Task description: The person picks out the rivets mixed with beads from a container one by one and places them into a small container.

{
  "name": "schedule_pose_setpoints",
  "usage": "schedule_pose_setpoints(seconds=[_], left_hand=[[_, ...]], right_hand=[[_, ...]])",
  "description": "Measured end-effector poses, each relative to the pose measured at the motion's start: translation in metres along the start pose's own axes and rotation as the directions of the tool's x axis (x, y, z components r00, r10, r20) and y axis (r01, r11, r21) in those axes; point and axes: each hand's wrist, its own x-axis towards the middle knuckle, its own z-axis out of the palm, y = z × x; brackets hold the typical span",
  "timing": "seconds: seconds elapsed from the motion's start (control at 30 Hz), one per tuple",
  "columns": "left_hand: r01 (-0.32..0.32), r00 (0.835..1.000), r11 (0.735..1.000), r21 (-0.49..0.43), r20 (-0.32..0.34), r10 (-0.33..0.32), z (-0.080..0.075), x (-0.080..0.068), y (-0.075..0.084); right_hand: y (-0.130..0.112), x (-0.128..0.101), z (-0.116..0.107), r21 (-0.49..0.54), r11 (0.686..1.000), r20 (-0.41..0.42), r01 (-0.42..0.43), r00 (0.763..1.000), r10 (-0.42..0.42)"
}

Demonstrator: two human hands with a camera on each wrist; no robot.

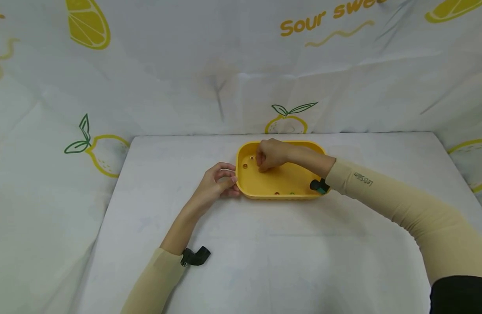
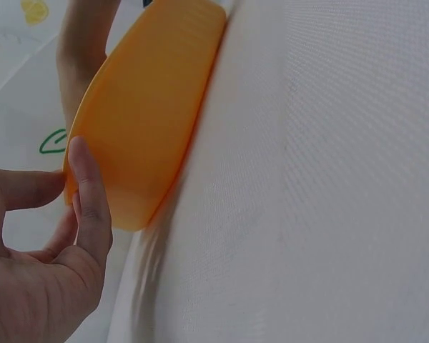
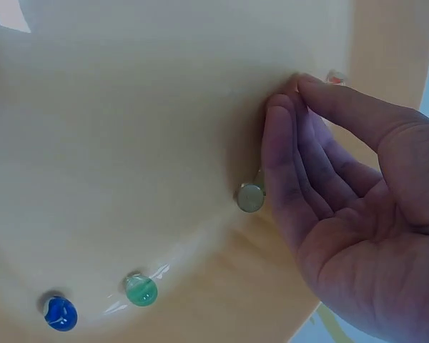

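Note:
A yellow oval tray (image 1: 303, 144) lies on the white table, and its outer wall (image 2: 150, 121) fills the left wrist view. My left hand (image 1: 230, 179) holds the tray's left end, thumb (image 2: 89, 193) along the wall and forefinger at the rim. My right hand (image 1: 264, 168) reaches down into the tray. In the right wrist view its thumb and fingertips (image 3: 282, 114) meet on the tray floor (image 3: 129, 107); whether anything is between them is hidden. A pale marble (image 3: 250, 196) lies against the fingers. A green marble (image 3: 141, 290) and a blue marble (image 3: 60, 313) lie apart from the hand.
More small marbles (image 1: 245, 166) sit near the tray's left end and along its near wall (image 1: 277, 193). A lemon-print cloth (image 1: 87, 144) hangs behind and beside the table. White tabletop (image 1: 264, 261) stretches in front of the tray.

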Motion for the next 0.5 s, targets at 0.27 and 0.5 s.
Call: schedule_pose_setpoints(seconds=[0.27, 0.5], left_hand=[[0.010, 1.000, 1.000, 0.012, -0.003, -0.010, 0.0002, -0.0003, 0.0013], [0.017, 1.000, 1.000, 0.008, -0.003, -0.017, 0.0002, -0.0004, 0.0012]], right_hand=[[0.0054, -0.0024, -0.0004, 0.026, 0.999, 0.060, -0.020, 0.998, 0.018], [0.0069, -0.0030, 0.0004, 0.026, 0.999, 0.073, -0.027, 0.997, 0.025]])
